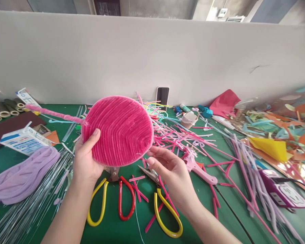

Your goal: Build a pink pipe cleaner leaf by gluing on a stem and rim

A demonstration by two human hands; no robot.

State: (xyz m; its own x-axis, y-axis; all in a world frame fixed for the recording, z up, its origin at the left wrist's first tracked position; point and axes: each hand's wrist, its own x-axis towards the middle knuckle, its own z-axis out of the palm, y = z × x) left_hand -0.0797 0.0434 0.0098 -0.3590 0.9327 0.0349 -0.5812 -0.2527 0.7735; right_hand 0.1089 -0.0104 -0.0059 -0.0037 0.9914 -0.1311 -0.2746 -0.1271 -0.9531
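Observation:
A round pink fan-like panel made of chenille stems, with a lighter rim and a thin pink stick out to the left, is held up above the table. My left hand grips its lower left edge, thumb across the front and the other fingers behind. At the lower right rim is my right hand, thumb and fingers apart; whether the fingertips touch the rim I cannot tell. Below lie scissors with one yellow and one red handle, and another pair with a yellow handle, partly behind my right hand.
Loose pink chenille stems litter the green table. A pink hand-held device with a cord lies right. Further out are a phone, a paper cup, a purple box, lilac leaf shapes and wires.

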